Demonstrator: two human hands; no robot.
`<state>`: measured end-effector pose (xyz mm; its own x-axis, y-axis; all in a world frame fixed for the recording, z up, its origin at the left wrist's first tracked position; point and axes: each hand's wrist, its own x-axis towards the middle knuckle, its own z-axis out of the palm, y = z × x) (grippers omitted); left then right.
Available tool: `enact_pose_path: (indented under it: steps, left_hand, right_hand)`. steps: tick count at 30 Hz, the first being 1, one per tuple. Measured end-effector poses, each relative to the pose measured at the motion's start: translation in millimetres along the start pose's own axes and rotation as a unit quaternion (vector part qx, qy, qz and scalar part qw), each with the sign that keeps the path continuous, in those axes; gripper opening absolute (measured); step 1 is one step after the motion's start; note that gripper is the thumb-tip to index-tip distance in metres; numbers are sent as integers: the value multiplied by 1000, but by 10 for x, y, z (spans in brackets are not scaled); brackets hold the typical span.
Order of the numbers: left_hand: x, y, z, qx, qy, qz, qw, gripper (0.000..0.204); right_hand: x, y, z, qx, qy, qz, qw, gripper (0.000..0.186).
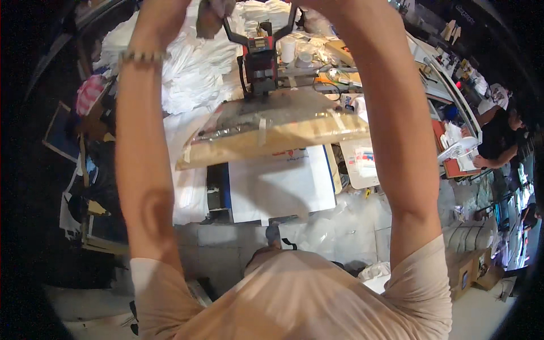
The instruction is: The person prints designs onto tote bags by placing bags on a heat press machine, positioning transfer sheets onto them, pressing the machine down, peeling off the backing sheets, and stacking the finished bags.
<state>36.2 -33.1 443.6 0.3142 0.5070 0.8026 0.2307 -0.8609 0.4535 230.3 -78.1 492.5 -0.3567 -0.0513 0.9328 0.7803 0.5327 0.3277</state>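
Both my arms reach up past a heat press (262, 56) with a black forked handle (292, 25). The base of my left hand (162, 22), above a beaded bracelet, shows at the top edge; its fingers are cut off. Beside it hangs a grey-brown, cloth-like thing (211, 20), too unclear to name. My right hand (326, 4) is nearly all beyond the top edge, near the handle's right side. The press's tan-covered, taped upper plate (272, 139) sits raised and tilted. Beneath it, a white sheet (277, 192) with a small red and blue print lies flat on the lower bed.
Heaped white cloth (198, 73) covers the table's left and back. White cups (288, 50) and cables stand behind the press. A pale printed board (361, 164) lies at its right. Another person (501, 133) works at a bench far right. Cardboard boxes (467, 272) stand lower right.
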Motion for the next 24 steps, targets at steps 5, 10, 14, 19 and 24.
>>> enact_pose_path:
  steps: [5, 10, 14, 19, 24]
  left_hand:
    - [-90, -230, -23, 177, -125, -45, 975, 60]
    - [-16, -15, 169, 243, -167, 14, 955, 45]
    - [-246, 255, -58, 293, -151, 39, 943, 34]
    - [-707, 588, -159, 266, -117, 25, 957, 23]
    - [-2064, -1179, 889, -41, -245, -394, 885, 24]
  right_hand:
    - [-1238, -673, -300, 336, -156, 69, 926, 18]
    - [-3608, -978, -167, 283, -439, 298, 799, 31]
    - [-4606, -1170, -145, 111, -483, 280, 822, 51]
    - [-4730, -1200, -166, 120, -482, 355, 792, 63]
    - [-4788, -1175, -183, 114, -483, 358, 791, 63]
